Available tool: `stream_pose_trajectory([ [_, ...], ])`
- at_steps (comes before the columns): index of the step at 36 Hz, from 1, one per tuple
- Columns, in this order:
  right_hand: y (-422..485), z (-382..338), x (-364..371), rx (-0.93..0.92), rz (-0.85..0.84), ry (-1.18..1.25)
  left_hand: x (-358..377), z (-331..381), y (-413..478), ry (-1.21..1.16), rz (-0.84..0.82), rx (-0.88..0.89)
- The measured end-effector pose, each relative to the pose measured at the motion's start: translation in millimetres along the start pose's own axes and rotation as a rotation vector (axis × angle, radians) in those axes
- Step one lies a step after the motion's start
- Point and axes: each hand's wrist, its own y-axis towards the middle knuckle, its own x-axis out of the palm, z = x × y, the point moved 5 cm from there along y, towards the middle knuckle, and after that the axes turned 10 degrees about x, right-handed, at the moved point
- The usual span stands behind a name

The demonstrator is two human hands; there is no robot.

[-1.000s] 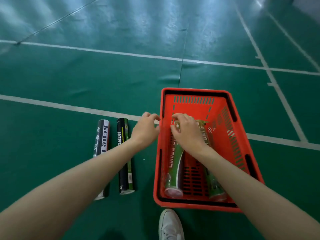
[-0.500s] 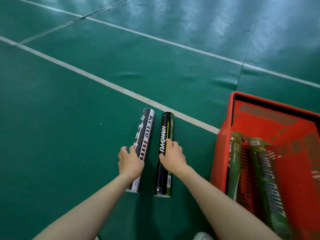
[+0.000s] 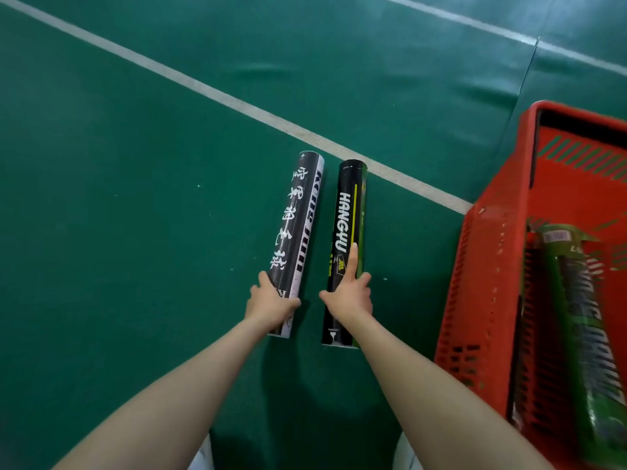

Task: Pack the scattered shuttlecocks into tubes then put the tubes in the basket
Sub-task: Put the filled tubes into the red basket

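Observation:
Two shuttlecock tubes lie side by side on the green court floor. My left hand [image 3: 269,301] grips the near end of the black-and-white tube [image 3: 298,225]. The black-and-green tube [image 3: 349,212] is gripped near its lower end by my right hand [image 3: 349,293], index finger stretched along its top. A red plastic basket [image 3: 488,266] stands to the right, partly cut off by the frame edge. Inside it lies a green tube [image 3: 583,320], with another dark tube beside it, mostly hidden.
A white court line [image 3: 210,91] runs diagonally across the floor just beyond the far ends of the tubes. A seam in the floor mat [image 3: 524,86] runs behind the basket. White shoes [image 3: 203,456] show at the bottom edge.
Both hands left the basket and came down on the two floor tubes. My fingers have now wrapped round them. The view swung left, pushing the basket to the right edge.

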Motion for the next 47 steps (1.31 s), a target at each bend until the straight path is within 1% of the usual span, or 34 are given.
stream_pose_trajectory([
  [4,-9,-7,-19,0.001,-0.012,0.18,-10,14,-7,-0.061,0.038,0.009],
  [8,-29,-22,-52,0.001,-0.057,0.478,-35,42,-26,-0.128,0.109,0.043],
  [12,-59,-38,-97,-0.104,-0.067,0.659,-56,76,-53,-0.177,0.168,0.116],
  [17,-100,-27,-172,-0.32,-0.013,0.751,-78,126,-90,-0.26,0.161,0.239],
  [21,-132,3,-236,-0.466,0.114,0.767,-88,164,-120,-0.27,0.15,0.31],
  [23,-144,24,-265,-0.485,0.193,0.769,-86,183,-135,-0.274,0.126,0.35],
  [28,-161,89,-312,-0.411,0.357,0.817,-61,229,-165,-0.315,0.025,0.427],
  [31,-164,133,-327,-0.374,0.443,0.844,-38,255,-180,-0.324,-0.028,0.454],
  [34,-157,174,-326,-0.291,0.473,0.834,-13,278,-192,-0.327,-0.102,0.477],
  [37,-149,208,-313,-0.186,0.428,0.821,12,295,-201,-0.289,-0.198,0.546],
  [40,-142,231,-294,-0.112,0.362,0.794,33,299,-204,-0.257,-0.228,0.514],
  [43,-132,244,-272,-0.03,0.301,0.73,47,301,-210,-0.194,-0.25,0.549],
  [47,-116,247,-247,0.028,0.234,0.645,68,300,-213,-0.131,-0.312,0.58],
])
